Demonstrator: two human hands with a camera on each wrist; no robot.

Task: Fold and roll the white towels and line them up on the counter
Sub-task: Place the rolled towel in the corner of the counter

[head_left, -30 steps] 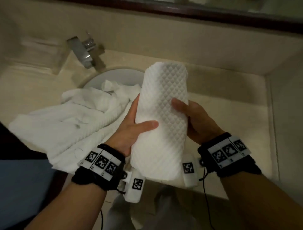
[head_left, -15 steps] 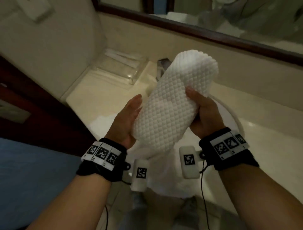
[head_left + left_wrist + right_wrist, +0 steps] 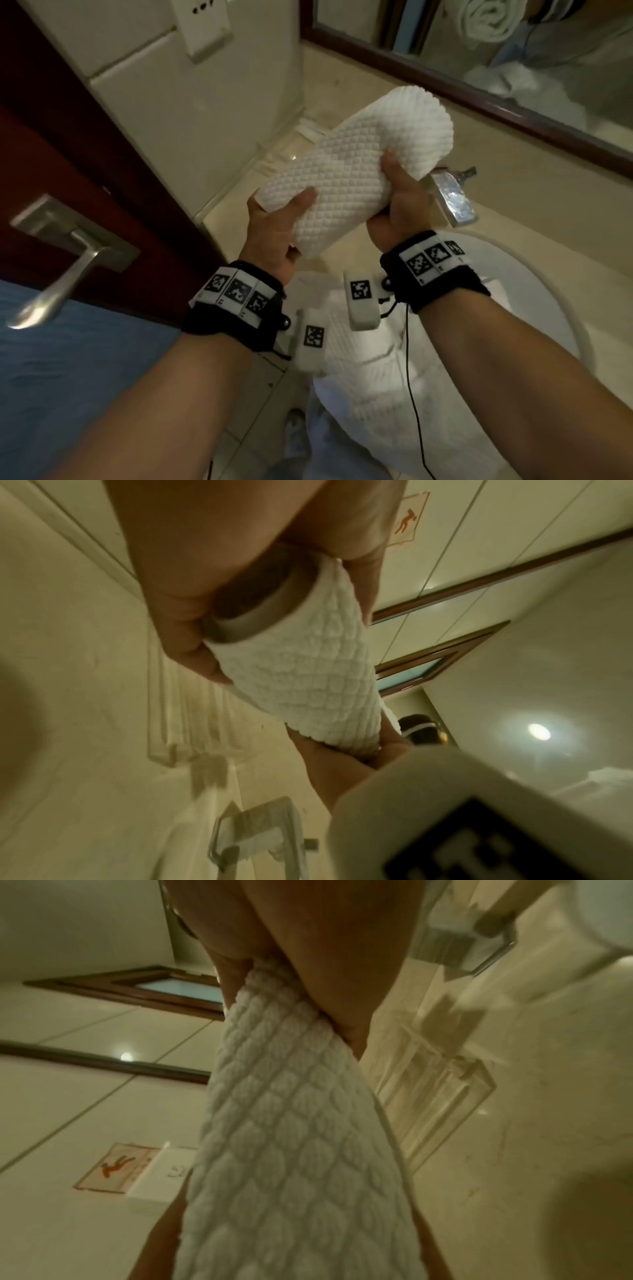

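Observation:
A rolled white towel [image 3: 356,164] with a diamond weave hangs in the air above the beige counter [image 3: 236,209], tilted up to the right. My left hand [image 3: 274,222] grips its lower left end, thumb across the front. My right hand [image 3: 397,202] grips its right side, thumb pressed into the roll. The left wrist view shows the rolled towel [image 3: 308,680] between both palms, and the right wrist view shows the same towel [image 3: 294,1137] running up into my right palm. A loose heap of white towel [image 3: 370,370] lies below my wrists at the sink's front.
A chrome faucet [image 3: 448,195] juts out just right of the roll over the white sink [image 3: 534,308]. A clear acrylic tray [image 3: 284,150] stands in the counter's back left corner. A dark door with a metal handle [image 3: 68,260] is at left; a mirror [image 3: 513,51] runs behind.
Both hands have carried the roll left, away from over the sink towards the counter's left corner, and tilted it further. My head has turned left, bringing the door into view.

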